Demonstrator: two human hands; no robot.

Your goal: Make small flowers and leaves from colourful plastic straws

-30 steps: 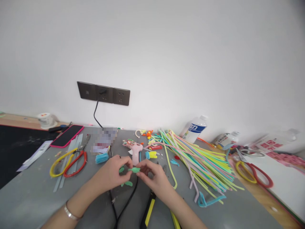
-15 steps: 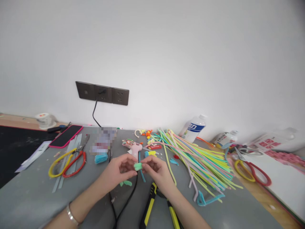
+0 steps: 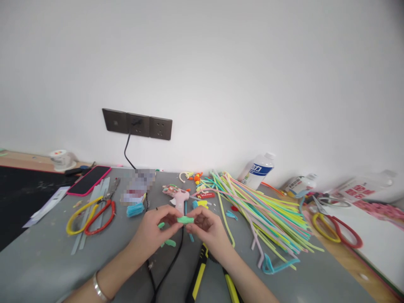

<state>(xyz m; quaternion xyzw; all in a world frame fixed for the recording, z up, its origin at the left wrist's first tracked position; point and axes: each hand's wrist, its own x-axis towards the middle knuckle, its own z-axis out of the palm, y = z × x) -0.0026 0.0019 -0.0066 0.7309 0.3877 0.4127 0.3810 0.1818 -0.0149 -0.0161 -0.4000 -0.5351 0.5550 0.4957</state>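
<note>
My left hand (image 3: 160,227) and my right hand (image 3: 206,225) meet low in the middle of the view. Between their closed fingertips is a short, fuzzy green pipe cleaner piece (image 3: 184,220), held level from both ends. Other green pipe cleaner pieces (image 3: 170,243) lie on the table just below my left hand, partly hidden by it. Right behind the fingertips lies a pale pink glue gun (image 3: 181,198) with a black cord (image 3: 175,254). A blue pipe cleaner bundle (image 3: 135,210) rests beyond my left hand.
Many coloured pipe cleaners (image 3: 261,210) spread across the right. Yellow-and-black pliers (image 3: 199,273) lie under my right forearm. Yellow-and-red-handled cutters (image 3: 100,210) and a phone (image 3: 89,180) are on the left. A white bottle (image 3: 259,169) stands by the wall; scissors (image 3: 335,227) lie far right.
The green piece has turned between my fingers and now shows as a longer, flatter strip. Both hands stay close together in nearly the same place. The view has shifted slightly.
</note>
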